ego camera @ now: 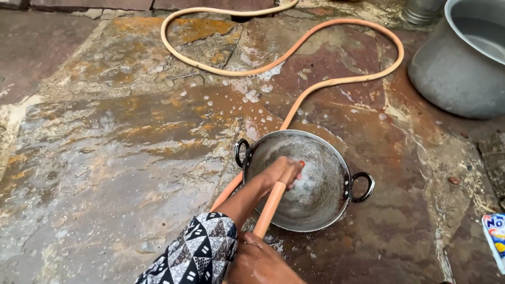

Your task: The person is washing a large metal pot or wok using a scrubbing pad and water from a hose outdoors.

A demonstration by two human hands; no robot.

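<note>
While the left hand (pixel 284 171) rubs inside the round two-handled steel wok (pixel 321 205) on wet stone floor (pixel 105 158), right hand (pixel 260 260) grips the orange rubber hose (pixel 269 208); best aim water at scrubbed patch.

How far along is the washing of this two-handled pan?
Done: the stone floor is wet and flecked with suds, and the metal pan is wetted inside. In hand: the left hand rubs the pan's inner wall while the right hand holds the orange hose toward it. Left: a whitish film inside the pan; the large grey pot stands apart, untouched.
</note>
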